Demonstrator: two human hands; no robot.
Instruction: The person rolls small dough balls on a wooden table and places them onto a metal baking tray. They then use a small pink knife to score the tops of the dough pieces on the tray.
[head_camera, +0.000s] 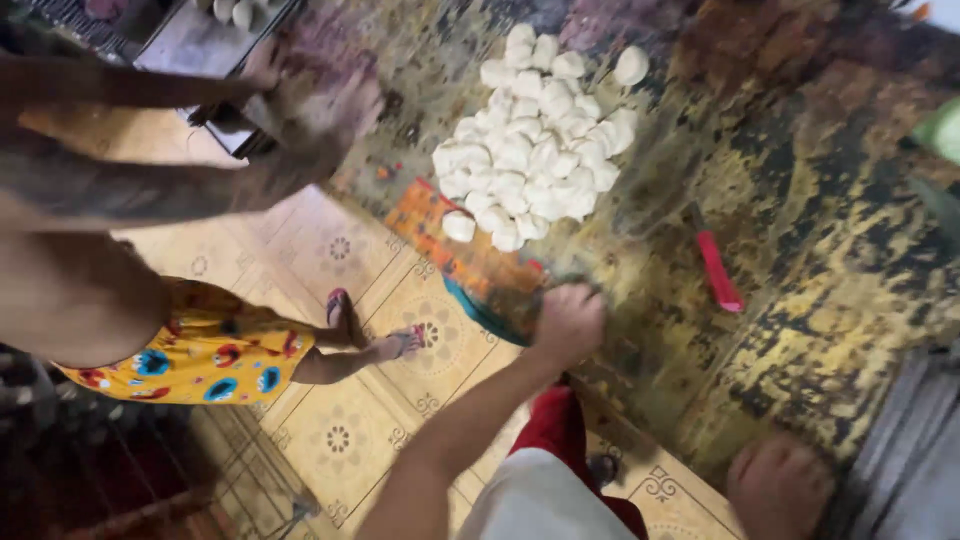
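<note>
Head view: left hand (568, 322) closed at counter (800, 330) edge, gripping nothing discernible; dough-ball heap (530, 150) just above it toward upper centre, nearer than to right hand (778, 488), lower right, closure indeterminable. Red-handled knife (718, 272) between.

The surface (800, 260) is worn and mottled, yellow paint flaking off dark rough patches, with a dull sheen. The dough balls (530, 140) look soft, matt and floury white. Under their near edge lies a printed orange sheet (450, 240), thin like plastic or paper; which one cannot be told. The red handle (718, 270) looks like smooth plastic. The floor (370, 420) is glossy patterned tile. The shorts (210, 355) are printed yellow cloth
</note>
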